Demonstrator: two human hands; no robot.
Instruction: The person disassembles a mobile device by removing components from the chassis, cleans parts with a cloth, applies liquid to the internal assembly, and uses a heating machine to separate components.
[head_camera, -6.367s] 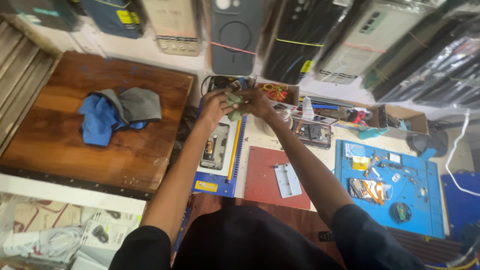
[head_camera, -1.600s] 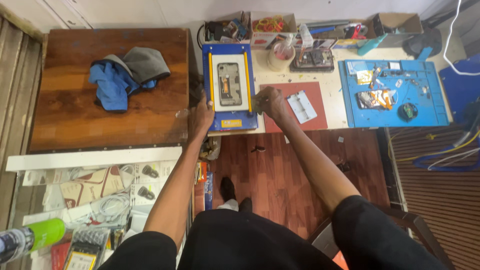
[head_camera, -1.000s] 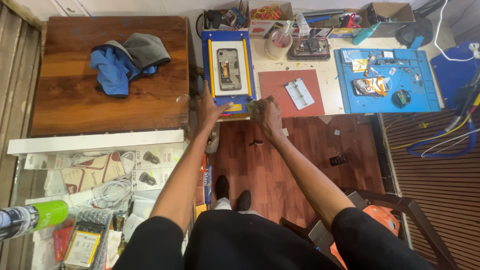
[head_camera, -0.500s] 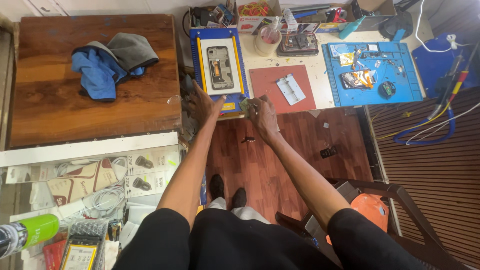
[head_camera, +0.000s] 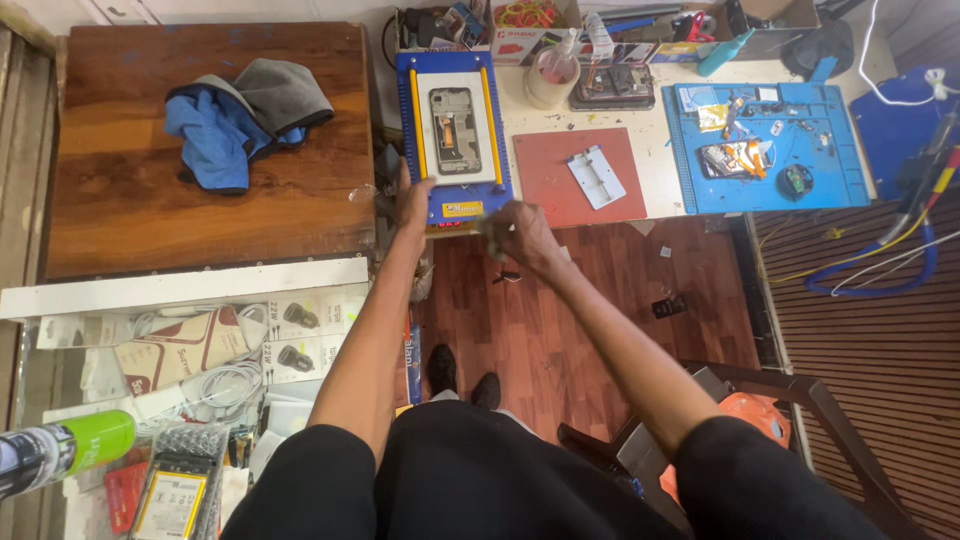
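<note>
White workbench (head_camera: 650, 195) unchanged; left hand (head_camera: 413, 200) stayed flat against blue heating-plate machine (head_camera: 455, 130), right hand (head_camera: 520, 232) remained pinched on small pale object (head_camera: 488, 229).

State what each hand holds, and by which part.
The left hand rests against the front-left corner of the blue machine, gripping nothing clearly. The right hand seems to pinch something small and pale, too blurred to identify.

2 hands (head_camera: 415, 205), 2 mats: 1 red (head_camera: 560, 190), 1 blue (head_camera: 830, 170); 1 blue machine (head_camera: 455, 200), 1 cloth pile (head_camera: 240, 120)
</note>
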